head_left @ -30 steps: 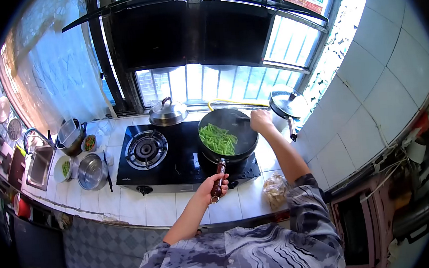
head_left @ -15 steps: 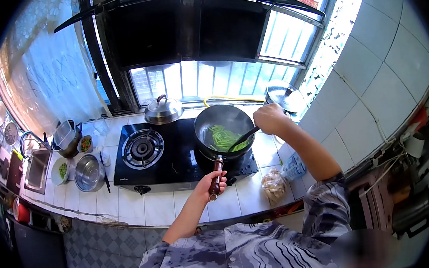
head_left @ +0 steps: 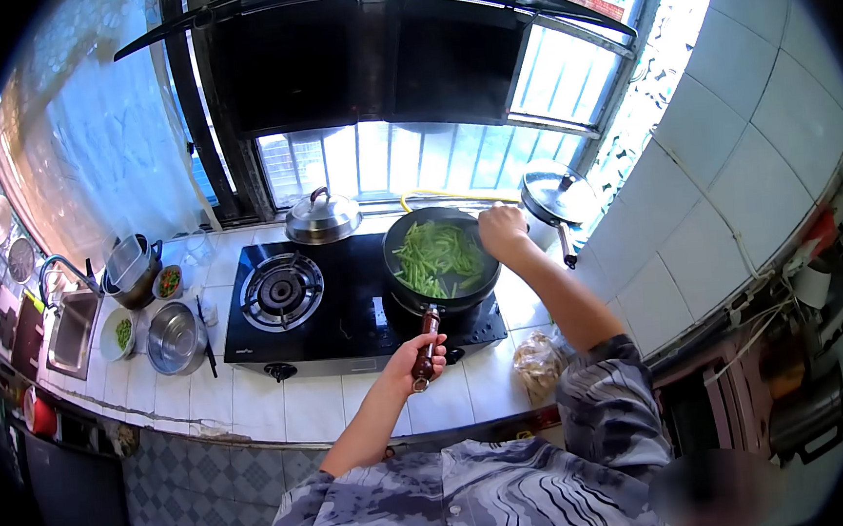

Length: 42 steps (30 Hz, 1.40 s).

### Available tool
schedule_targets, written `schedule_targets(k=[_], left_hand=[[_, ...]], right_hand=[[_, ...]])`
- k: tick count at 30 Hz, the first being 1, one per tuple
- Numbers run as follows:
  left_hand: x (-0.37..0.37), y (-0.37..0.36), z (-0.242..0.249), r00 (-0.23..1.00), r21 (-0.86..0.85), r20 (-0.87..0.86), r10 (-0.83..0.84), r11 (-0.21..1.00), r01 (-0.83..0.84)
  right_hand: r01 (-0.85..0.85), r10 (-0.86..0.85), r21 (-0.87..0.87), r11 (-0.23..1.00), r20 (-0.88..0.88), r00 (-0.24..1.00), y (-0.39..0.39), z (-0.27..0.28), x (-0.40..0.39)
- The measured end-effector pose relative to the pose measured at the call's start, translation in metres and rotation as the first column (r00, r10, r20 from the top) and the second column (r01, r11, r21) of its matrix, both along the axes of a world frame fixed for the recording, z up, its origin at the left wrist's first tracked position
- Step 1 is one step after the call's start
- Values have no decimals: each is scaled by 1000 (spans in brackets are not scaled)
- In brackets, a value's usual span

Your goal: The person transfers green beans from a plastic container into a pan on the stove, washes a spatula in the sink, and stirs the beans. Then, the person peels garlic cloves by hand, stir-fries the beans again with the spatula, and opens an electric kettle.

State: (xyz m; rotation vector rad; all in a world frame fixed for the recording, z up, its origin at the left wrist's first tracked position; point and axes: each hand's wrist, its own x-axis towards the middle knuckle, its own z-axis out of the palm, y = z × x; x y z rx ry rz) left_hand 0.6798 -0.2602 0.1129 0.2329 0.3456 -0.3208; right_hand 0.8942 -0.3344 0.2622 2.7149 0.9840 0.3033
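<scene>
My left hand (head_left: 422, 358) is wrapped around the dark wooden handle (head_left: 426, 341) of a deep black wok (head_left: 396, 280), which sits on the right burner. Cut green beans (head_left: 436, 257) lie spread across the inside of the wok, with some steam over them. Above the wok's right rim, my right hand (head_left: 504, 228) is closed on a black spatula. My fist and the wok hide most of that spatula now.
The left burner (head_left: 282, 290) carries no pot. A steel lid (head_left: 322, 216) stands behind the stove, and a lidded pot (head_left: 558, 195) at the back right. A steel bowl (head_left: 175, 339) and a plastic bag (head_left: 539, 364) rest on the counter. Range hood panels (head_left: 461, 60) hang overhead.
My right hand has moved left and slightly down, closer over the wok. The green beans have spread from the wok's lower right toward its left and back. My left hand stays on the handle.
</scene>
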Motion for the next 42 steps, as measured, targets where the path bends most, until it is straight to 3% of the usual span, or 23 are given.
schedule_targets(k=[5,8,10,11,13,15,17,20,22,25,26,27,28,29,30,32,33,34,37,39,41,42], left_hand=[[-1,0,3,1000,25,-4,-11,1000,11],[0,1,1,999,16,3,-33,999,33],[1,2,-2,999,-3,9,-31,1000,31],[1,1,-2,999,-5,10,-38,999,38],[2,0,-1,1000,8,-14,-23,1000,24],[2,1,-1,999,5,-12,-31,999,32],[3,2,-3,999,-1,-10,-34,999,34],[3,2,-9,999,-19,1,-41,999,41],[2,0,-11,999,131,-34,-14,991,19],[-7,-1,-11,993,208,-115,26,978,-2],[-12,1,-19,996,190,-70,46,981,-32],[-20,9,-32,994,137,107,-13,991,-2],[-30,10,-31,990,188,-37,133,974,-124],[-41,10,-29,946,244,-180,270,944,-223],[-54,16,-34,930,236,-181,321,932,-276],[-80,31,-46,852,491,-115,510,775,-398],[-93,40,-57,822,494,-102,561,745,-448],[-110,48,-65,780,497,-104,618,711,-497],[-166,58,-72,567,500,-195,800,579,-644],[-205,53,-87,380,555,-232,895,443,-704],[-250,39,-97,225,515,-284,932,346,-784],[-271,27,-97,155,525,-301,941,299,-797]], right_hand=[[96,-83,72,993,-167,982,10,-57,14],[17,-8,31,999,-265,964,-1,-69,12],[-247,278,135,960,-322,905,-16,-68,13],[-240,271,133,962,-322,907,-22,-52,5],[-282,229,-107,953,-350,908,-33,0,-19],[-285,219,-166,944,-327,919,-41,13,-21],[-279,277,-248,928,-44,960,-47,26,-29],[-189,158,-279,941,-131,979,-53,72,-65],[-181,157,-298,937,-105,982,-52,66,-69],[-156,151,-237,959,-40,988,-43,33,-57],[-123,122,-248,961,-21,992,-41,29,-54],[-165,171,-152,974,27,985,-49,5,-27],[-138,147,-109,984,73,986,-50,4,-26],[-148,148,0,989,79,986,-52,-3,-26],[-212,196,79,974,170,966,-59,-21,-21],[-156,145,68,985,145,979,-49,-41,-34],[-143,131,97,985,124,984,-47,-61,-38],[-108,109,59,992,-22,994,-41,-60,-56],[-112,115,25,993,-185,976,-42,-89,-71],[-107,122,183,977,-73,990,-33,-68,-111],[-185,208,452,873,-3,978,-25,-62,-128],[-319,352,538,780,44,935,-20,-56,-132]])
